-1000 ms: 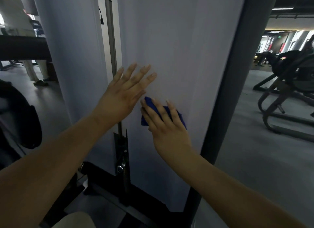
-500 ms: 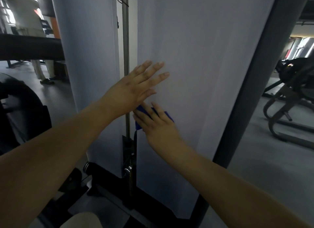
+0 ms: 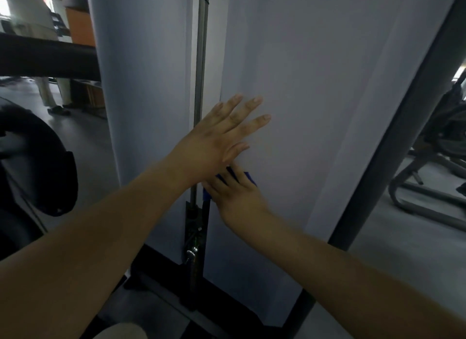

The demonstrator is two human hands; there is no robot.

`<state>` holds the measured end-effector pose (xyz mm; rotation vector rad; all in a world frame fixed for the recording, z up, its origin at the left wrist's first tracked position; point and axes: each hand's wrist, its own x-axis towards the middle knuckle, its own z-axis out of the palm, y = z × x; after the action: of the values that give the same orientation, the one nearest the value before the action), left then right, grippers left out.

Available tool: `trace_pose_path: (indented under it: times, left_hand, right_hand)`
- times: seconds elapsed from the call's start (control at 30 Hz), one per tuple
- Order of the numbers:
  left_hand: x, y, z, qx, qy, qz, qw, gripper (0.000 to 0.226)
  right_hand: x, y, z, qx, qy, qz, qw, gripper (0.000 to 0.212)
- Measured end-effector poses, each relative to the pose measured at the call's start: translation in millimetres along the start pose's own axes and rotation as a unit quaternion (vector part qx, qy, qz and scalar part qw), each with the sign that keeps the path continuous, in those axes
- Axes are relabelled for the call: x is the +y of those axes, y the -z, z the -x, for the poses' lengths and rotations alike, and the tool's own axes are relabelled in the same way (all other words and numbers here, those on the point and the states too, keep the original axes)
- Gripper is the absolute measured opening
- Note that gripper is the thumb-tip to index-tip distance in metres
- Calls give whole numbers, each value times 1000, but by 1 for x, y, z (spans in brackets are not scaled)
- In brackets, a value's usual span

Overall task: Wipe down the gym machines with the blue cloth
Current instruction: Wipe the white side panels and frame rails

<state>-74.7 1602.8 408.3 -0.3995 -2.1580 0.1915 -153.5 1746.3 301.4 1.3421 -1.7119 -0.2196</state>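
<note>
Leftward across the white panel [image 3: 315, 91] is where the right hand [image 3: 238, 200] has carried the blue cloth [image 3: 249, 178] over the last second, from the panel's middle to its left edge, just beside the metal rod [image 3: 201, 61]. The left hand [image 3: 216, 142] now overlaps the right one's fingertips, where earlier the two were slightly apart. The right hand lies flat with its back toward the camera and its fingers stretched out over the cloth, pressing it against the panel rather than curling round it. Most of the cloth is hidden beneath that hand, and only a blue corner at the right and a strip at the left edge show. The left hand is spread wide, fingers straight and parted, palm toward the panel just above the cloth; whether it actually touches the surface cannot be told. Both forearms are bare and reach in from the near side, the left from the lower left and the right from the lower right. Counted, there are two hands, one cloth, one rod and two white panels, the second panel [image 3: 141, 73] standing to the left of the rod. A dark frame post [image 3: 393, 142] slants up along the right of the wiped panel. Another machine [image 3: 426, 195] stands on the grey floor [image 3: 403, 250] at the far right, and a black pad [image 3: 42, 167] sits at the left.
</note>
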Motion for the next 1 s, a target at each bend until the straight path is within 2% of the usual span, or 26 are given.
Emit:
trace_pose_path:
  times: [0.1, 0.2, 0.27, 0.37, 0.47, 0.5, 0.73, 0.87, 1.0]
  left_hand:
    - [-3, -4, 4, -3, -5, 4, 1000, 63]
    - [-2, -10, 10, 3, -3, 15, 1000, 63]
    - [2, -13, 11, 13, 5, 14, 1000, 62]
    - [6, -16, 13, 24, 18, 21, 999, 60]
    - [9, -19, 15, 26, 25, 21, 999, 59]
    - [9, -20, 15, 24, 23, 23, 999, 59]
    - [12, -24, 42, -4, -12, 48, 999, 63]
    - [21, -31, 43, -12, 4, 48, 999, 63]
    - [21, -33, 42, -7, 14, 48, 999, 64]
  right_hand:
    - [14, 9, 35, -8, 33, 23, 999, 53]
    - [27, 27, 83, -37, 18, 43, 998, 63]
    - [27, 28, 90, -20, 12, 58, 998, 64]
    - [9, 8, 54, -7, 28, 62, 998, 57]
    - [-11, -4, 19, -68, 38, 58, 995, 51]
    - [-10, -4, 18, -63, 41, 61, 995, 52]
    - [17, 26, 108, -54, 21, 59, 997, 65]
    - [0, 3, 71, -47, 31, 65, 996, 60]
    - [-16, -7, 34, -86, 58, 92, 990, 60]
